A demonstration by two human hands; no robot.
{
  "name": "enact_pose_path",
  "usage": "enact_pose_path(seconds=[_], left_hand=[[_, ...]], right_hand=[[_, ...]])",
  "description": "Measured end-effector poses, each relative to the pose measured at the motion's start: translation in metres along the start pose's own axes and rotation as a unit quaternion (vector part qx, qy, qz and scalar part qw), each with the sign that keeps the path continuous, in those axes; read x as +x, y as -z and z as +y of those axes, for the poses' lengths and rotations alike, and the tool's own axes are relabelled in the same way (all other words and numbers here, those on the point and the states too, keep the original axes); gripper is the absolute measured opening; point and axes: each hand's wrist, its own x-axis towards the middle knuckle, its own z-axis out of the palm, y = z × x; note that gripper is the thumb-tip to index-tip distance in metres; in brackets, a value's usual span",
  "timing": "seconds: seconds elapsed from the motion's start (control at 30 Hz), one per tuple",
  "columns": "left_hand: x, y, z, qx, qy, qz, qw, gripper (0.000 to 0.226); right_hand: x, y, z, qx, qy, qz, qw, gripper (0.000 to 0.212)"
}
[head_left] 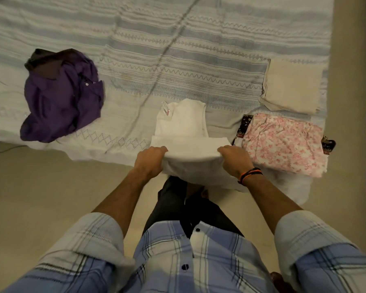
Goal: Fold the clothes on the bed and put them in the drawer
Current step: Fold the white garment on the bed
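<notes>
Both hands grip the near edge of a white garment (183, 125) at the near side of the bed (135, 49): the left hand (151, 160) has its fingers curled over the cloth at the left corner, and the right hand (234, 160) pinches the cloth at the right corner, so the near part is lifted into a fold that hangs off the bed's edge between them. The far part of the garment lies flat on the striped, patterned bedspread, with a small label showing at its far-left corner. A dark and orange band (250, 175) circles the right wrist. Just right of the white garment, almost touching the right hand, lies a folded pink floral cloth (283, 142), with a dark patterned piece (244, 125) peeking out from under its left and right ends. Farther back on the right, near the bed's edge, sits a folded beige cloth (292, 85) — apart from the floral one. Well to the left lies a crumpled purple shirt (59, 96), unfolded, with a darker brown piece at its far end. The space between the shirt and the white garment is bare bedspread. Below the hands show dark trousers, a blue checked shirt with rolled sleeves, and pale floor (40, 187).
</notes>
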Motion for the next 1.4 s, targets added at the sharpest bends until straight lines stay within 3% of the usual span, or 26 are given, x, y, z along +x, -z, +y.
enact_pose_path(seconds=[0.2, 0.5, 0.73, 1.03, 1.1, 1.2, 1.27, 1.4], left_hand=[[0.027, 0.018, -0.007, -0.119, 0.040, 0.075, 0.989, 0.038], [0.100, 0.034, -0.035, -0.333, 0.130, 0.193, 0.914, 0.024], [0.183, 0.028, -0.060, -0.427, 0.214, 0.156, 0.865, 0.034], [0.257, 0.028, -0.085, -0.511, 0.253, 0.142, 0.809, 0.037], [0.261, 0.030, -0.085, -0.475, 0.258, 0.154, 0.827, 0.035], [0.255, 0.033, -0.073, -0.340, 0.238, 0.207, 0.886, 0.034], [0.246, 0.023, -0.060, -0.280, 0.136, 0.225, 0.923, 0.043], [0.229, -0.020, -0.029, -0.142, -0.038, 0.154, 0.977, 0.067]], right_hand=[[0.026, 0.027, 0.013, 0.069, -0.030, 0.065, 0.995, 0.032], [0.099, 0.046, 0.030, 0.220, -0.124, 0.099, 0.963, 0.033], [0.175, 0.041, 0.052, 0.318, -0.223, 0.089, 0.917, 0.026], [0.241, 0.037, 0.071, 0.363, -0.267, 0.101, 0.887, 0.029], [0.248, 0.037, 0.068, 0.359, -0.274, 0.110, 0.886, 0.035], [0.251, 0.032, 0.049, 0.193, -0.262, 0.106, 0.940, 0.050], [0.245, 0.024, 0.025, 0.115, -0.199, 0.130, 0.964, 0.057], [0.232, -0.008, -0.024, 0.109, -0.056, 0.112, 0.986, 0.070]])
